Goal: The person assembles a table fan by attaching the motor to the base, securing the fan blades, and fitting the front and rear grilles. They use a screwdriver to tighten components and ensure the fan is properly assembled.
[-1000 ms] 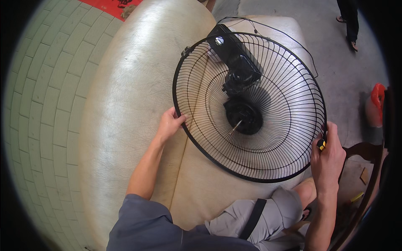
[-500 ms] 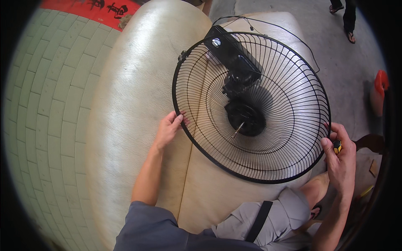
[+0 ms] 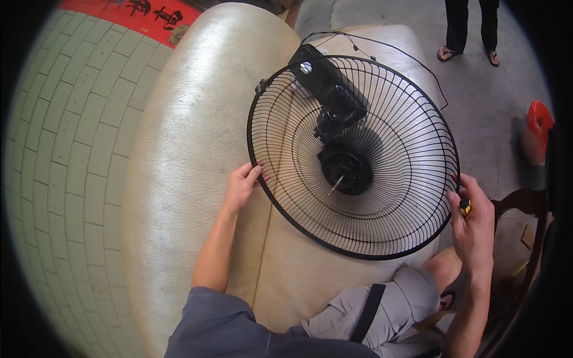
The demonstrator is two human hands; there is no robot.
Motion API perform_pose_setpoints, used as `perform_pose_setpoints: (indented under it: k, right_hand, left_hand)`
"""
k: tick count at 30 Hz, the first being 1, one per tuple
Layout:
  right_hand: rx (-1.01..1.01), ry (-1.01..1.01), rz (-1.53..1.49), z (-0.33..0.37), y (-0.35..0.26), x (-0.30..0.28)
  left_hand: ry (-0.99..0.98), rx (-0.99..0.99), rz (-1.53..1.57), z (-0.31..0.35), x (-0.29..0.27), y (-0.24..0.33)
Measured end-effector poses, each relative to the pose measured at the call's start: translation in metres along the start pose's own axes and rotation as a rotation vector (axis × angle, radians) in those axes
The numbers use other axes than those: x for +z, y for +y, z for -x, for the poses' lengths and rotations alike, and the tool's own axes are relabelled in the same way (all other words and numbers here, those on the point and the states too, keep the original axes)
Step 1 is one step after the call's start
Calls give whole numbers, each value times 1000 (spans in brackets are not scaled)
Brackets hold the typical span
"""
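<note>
A round black wire fan grille (image 3: 412, 161) lies tilted on the sofa, its hollow side facing up. At its centre sits the black motor housing (image 3: 352, 170) with a bare metal shaft (image 3: 336, 185) sticking out. Beyond it a black fan body with a silver knob (image 3: 305, 67) shows behind the wires. My left hand (image 3: 240, 190) pinches the grille's left rim between thumb and fingers. My right hand (image 3: 476, 224) grips the right rim, and a tool with a yellow-and-black handle (image 3: 465, 206) is tucked in its palm; the rest of that tool is hidden.
The cream leather sofa (image 3: 185, 131) with a rounded arm spreads under the fan. A black cord (image 3: 412, 59) loops off its far side. A green tiled wall (image 3: 77, 149) stands left. At right are a red bag-lined bin (image 3: 537, 131) and dark wooden furniture (image 3: 525, 200). A person's legs (image 3: 471, 27) stand far right.
The grille's right side has shifted slightly left, with my right hand moving along. My left hand keeps its hold. The other person's legs have come further into view.
</note>
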State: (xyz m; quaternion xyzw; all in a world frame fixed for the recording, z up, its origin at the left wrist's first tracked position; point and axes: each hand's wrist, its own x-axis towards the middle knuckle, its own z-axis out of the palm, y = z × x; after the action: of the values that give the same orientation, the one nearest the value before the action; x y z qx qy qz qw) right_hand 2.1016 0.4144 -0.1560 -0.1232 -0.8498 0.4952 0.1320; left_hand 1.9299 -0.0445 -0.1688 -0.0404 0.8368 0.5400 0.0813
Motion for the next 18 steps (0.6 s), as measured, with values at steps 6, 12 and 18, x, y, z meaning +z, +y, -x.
perform_pose_setpoints:
  k: [6,12,18]
  right_hand:
    - [-108,126,384,1,-1,17]
    - [-77,150,426,3,2,16]
    - [179,-86,267,2,-21,-4]
  left_hand:
    - [83,46,-88,0,0,0]
    - [150,130,-254,-6,2,1]
    - [143,199,-145,-2,1,-9]
